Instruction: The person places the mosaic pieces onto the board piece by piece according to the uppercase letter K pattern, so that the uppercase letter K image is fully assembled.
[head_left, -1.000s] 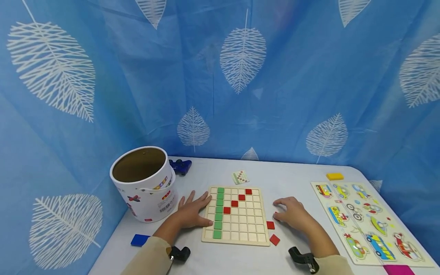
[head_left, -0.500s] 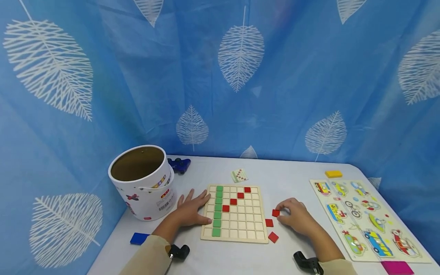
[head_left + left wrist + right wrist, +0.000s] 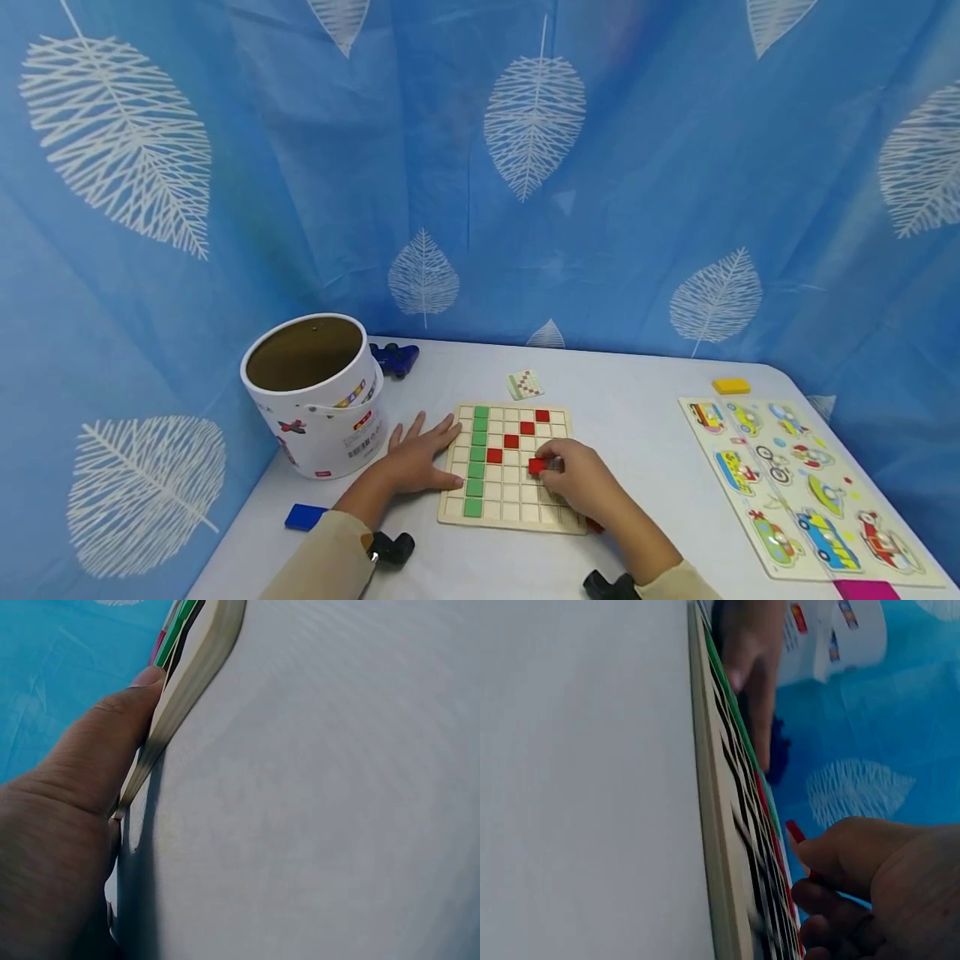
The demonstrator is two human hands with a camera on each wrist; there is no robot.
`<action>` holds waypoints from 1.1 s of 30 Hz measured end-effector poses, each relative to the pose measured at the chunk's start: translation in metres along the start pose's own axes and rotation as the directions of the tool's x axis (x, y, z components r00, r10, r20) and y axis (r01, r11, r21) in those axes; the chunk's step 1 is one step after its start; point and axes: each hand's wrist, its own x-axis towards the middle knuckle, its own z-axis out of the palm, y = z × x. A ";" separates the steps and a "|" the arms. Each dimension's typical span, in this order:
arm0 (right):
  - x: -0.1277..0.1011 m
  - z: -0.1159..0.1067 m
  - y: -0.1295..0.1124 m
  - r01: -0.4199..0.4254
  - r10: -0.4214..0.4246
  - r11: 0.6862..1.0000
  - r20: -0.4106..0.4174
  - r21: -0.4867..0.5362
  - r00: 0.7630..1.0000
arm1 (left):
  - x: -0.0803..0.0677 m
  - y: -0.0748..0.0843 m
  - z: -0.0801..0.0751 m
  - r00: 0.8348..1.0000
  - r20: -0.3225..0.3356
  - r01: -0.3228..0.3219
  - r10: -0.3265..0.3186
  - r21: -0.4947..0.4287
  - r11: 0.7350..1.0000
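A wooden grid board (image 3: 517, 511) lies on the table, with a column of green tiles (image 3: 476, 470) near its left side. Several red tiles (image 3: 511, 442) form a diagonal on it. My left hand (image 3: 414, 463) rests at the board's left edge, fingers spread; in the left wrist view its thumb (image 3: 112, 742) lies along the rim. Between thumb and fingertips, my right hand (image 3: 581, 479) pinches a red tile (image 3: 536, 467) over the right half of the grid. The right wrist view shows that tile (image 3: 795, 831) tilted above the board. Another red tile (image 3: 595, 526) peeks out under the right forearm.
A white bucket (image 3: 315, 433) stands at the left, a blue game controller (image 3: 396, 359) behind it. Beyond the board lies a small pattern card (image 3: 525, 384). A vehicle puzzle board (image 3: 810, 492) occupies the right side. Blue (image 3: 305, 517), yellow (image 3: 731, 386) and magenta (image 3: 866, 590) blocks lie around.
My right hand has picked up a red tile from beside the board and carried it left over the grid. The left hand has stayed at the board's left edge.
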 end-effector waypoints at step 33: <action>-0.017 -0.045 0.049 -0.039 0.048 0.998 0.167 -0.056 0.985 | 0.000 0.000 -0.002 1.000 0.002 -0.013 0.013 -0.007 1.000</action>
